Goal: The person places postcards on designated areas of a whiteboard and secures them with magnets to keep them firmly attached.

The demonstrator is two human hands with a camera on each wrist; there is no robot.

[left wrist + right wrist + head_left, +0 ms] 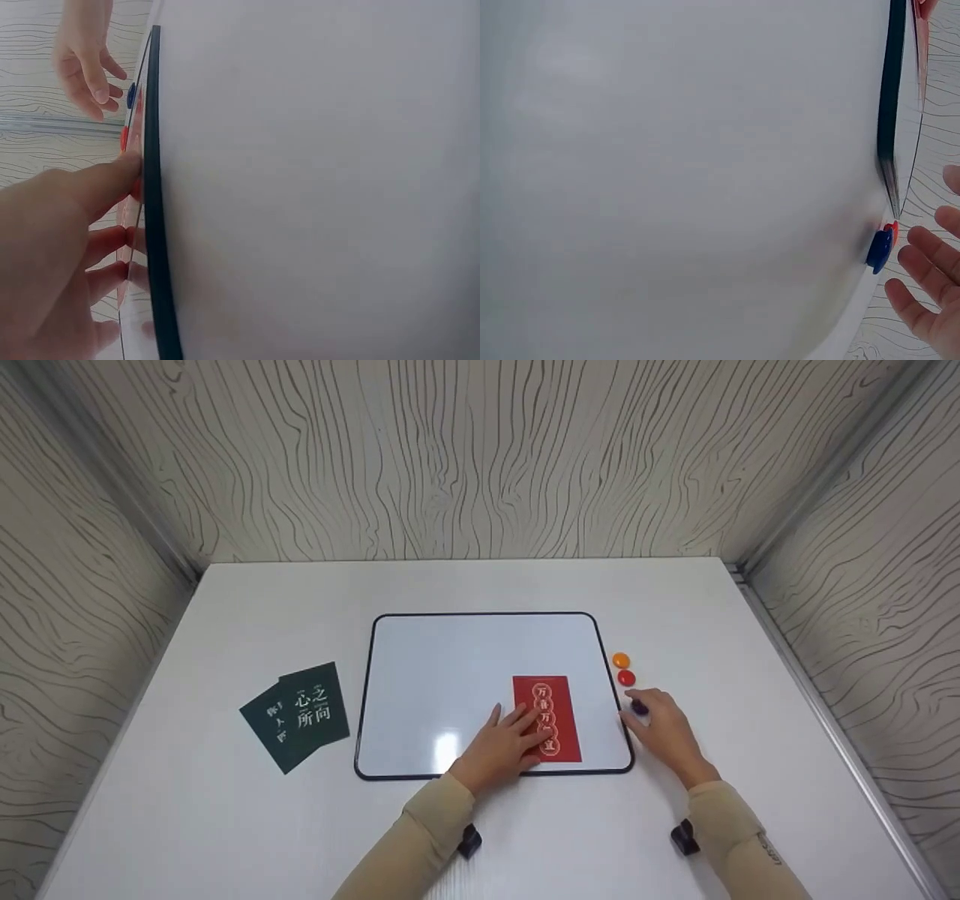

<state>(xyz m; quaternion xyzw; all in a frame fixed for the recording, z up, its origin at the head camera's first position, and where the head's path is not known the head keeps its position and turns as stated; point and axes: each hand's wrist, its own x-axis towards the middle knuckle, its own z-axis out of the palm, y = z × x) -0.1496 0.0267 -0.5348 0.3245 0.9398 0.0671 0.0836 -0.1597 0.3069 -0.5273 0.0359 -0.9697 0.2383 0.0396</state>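
My left hand [498, 748] rests with spread fingers on a red card [568, 727] with white round characters. That card lies on the right part of a black-framed whiteboard [435, 667], with the hand covering its left lower side. Beyond the board's right edge, my right hand [666, 735] hovers around a dark blue round magnet [639, 707]. In the right wrist view the fingers are loosely spread close by the blue magnet [880, 251], with nothing gripped. An orange magnet [621, 660] and a red magnet [626, 678] lie just beyond it, along the frame.
Left of the board, two dark green cards [330, 712] with white characters overlap on the white table [225, 825]. Patterned walls [465, 457] stand at the back and both sides. A black wrist device [470, 841] shows beneath the left sleeve, another [684, 838] by the right one.
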